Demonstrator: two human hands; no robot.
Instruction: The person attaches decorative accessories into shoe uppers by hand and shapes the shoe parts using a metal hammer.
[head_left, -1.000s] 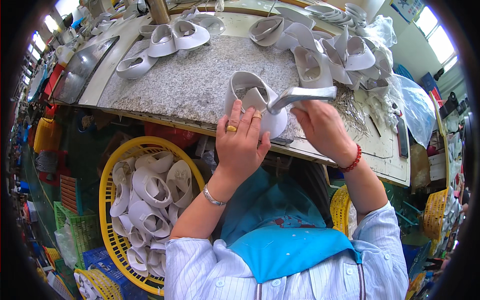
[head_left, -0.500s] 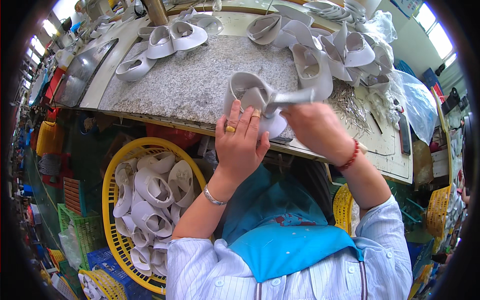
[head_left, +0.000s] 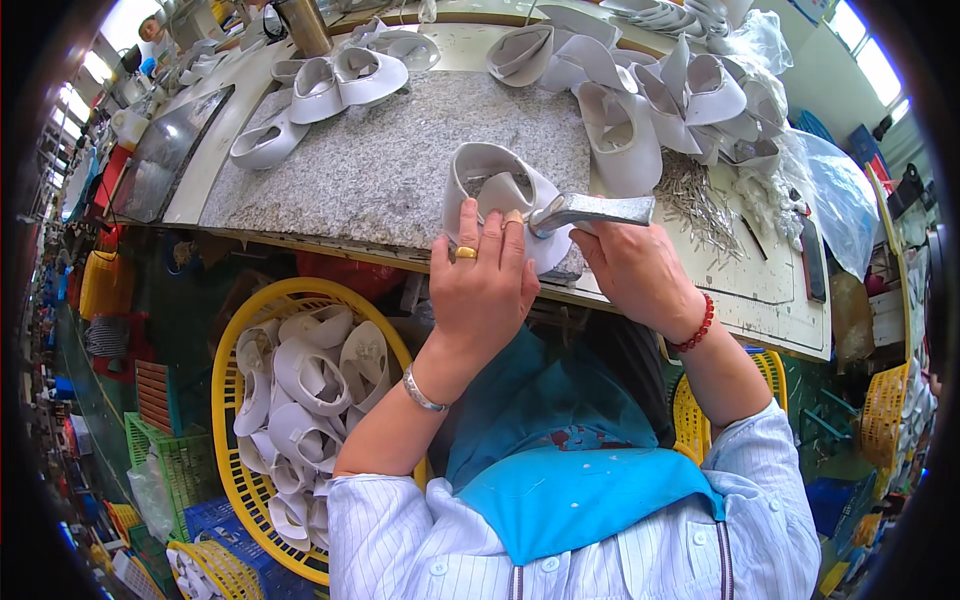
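Note:
A white shoe upper [head_left: 482, 162] lies near the front edge of the grey granite slab [head_left: 400, 150]. Over its near side, my left hand [head_left: 478, 270] has its fingers laid and slightly bent, keeping hold of it; the thumb stays close to the index finger. My right hand [head_left: 640, 275] is closed around a hammer, its grip mostly hidden by the fingers. The hammer's metal head [head_left: 600, 210] is beside my left fingertips, over the right part of the upper. Whether it touches the upper, I cannot tell.
More white uppers [head_left: 335, 85] sit at the slab's far left, and a heap [head_left: 620, 125] of them at the far right. Loose metal slivers [head_left: 710, 205] lie right of the slab. A yellow basket [head_left: 222, 430] of uppers stands below left.
My right hand has shifted slightly, and the hammer head, blurred before, now shows sharply and turned. The upper and my left hand stay nearly in place.

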